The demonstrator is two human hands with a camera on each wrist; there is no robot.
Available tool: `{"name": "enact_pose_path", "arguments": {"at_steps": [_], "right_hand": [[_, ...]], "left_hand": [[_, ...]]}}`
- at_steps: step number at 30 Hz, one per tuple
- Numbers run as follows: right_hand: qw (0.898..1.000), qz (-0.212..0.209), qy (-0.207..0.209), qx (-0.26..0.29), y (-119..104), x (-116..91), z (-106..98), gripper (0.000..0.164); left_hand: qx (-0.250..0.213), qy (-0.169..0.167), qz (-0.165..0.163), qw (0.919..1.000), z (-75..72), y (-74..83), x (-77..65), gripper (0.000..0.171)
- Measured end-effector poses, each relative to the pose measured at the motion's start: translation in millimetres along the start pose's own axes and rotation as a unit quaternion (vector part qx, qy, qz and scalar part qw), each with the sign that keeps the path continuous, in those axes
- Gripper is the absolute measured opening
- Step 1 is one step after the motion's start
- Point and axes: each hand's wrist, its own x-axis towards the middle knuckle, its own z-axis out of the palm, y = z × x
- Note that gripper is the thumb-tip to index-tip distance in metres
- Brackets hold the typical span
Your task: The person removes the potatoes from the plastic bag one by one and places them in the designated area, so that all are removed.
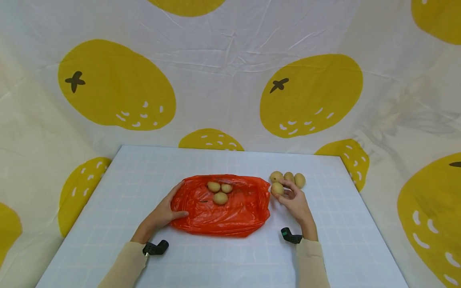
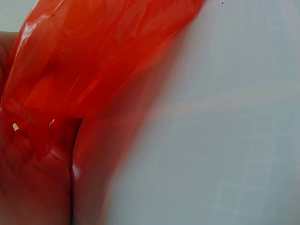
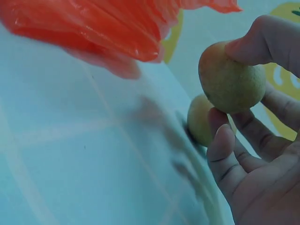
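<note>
A red plastic bag (image 1: 201,218) lies spread on the table, with three small potatoes (image 1: 220,198) sitting on it. My left hand (image 1: 166,210) holds the bag's left end, its thumb over the near side and its fingers at the far left corner. Red film crosses the palm in the left wrist view. Just off the bag's right end, my right hand (image 1: 295,204) pinches another potato (image 3: 232,77) between thumb and fingers. Close behind the held potato, several more potatoes (image 1: 299,181) rest together on the table.
The white table (image 1: 223,264) has a faint grid pattern. Its back edge meets a pale cloth backdrop (image 1: 216,80) printed with large yellow fruit, which also hangs at both sides. Black wrist devices (image 1: 291,236) sit at both sleeves.
</note>
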Motion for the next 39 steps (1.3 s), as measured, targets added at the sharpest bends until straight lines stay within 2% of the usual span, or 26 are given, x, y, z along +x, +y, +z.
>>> {"name": "enact_pose_path", "arguments": {"at_steps": [6, 15, 25, 33, 39], "right_hand": [[0.999, 0.025, 0.004, -0.034, 4.2, 1.1, -3.4, 0.054], [0.995, 0.013, 0.020, -0.097, 12.2, 2.7, -5.2, 0.052], [0.993, 0.020, 0.026, -0.116, 12.1, 5.0, -4.7, 0.051], [0.991, 0.035, 0.020, -0.130, 11.5, 4.9, -4.2, 0.051], [0.990, 0.036, 0.019, -0.132, 9.9, 4.4, -3.1, 0.049]], "left_hand": [[0.006, 0.004, 0.002, 1.0000, 0.8, -1.0, -0.2, 0.109], [0.009, 0.007, 0.004, 0.9999, 0.4, -1.0, 0.3, 0.110], [0.012, 0.009, 0.007, 0.9999, 0.5, -1.0, -0.2, 0.110], [-0.003, 0.009, -0.012, 0.9999, 1.7, -0.4, 0.7, 0.111], [0.005, 0.009, -0.005, 0.9999, 0.8, -0.7, -0.2, 0.111]]}}
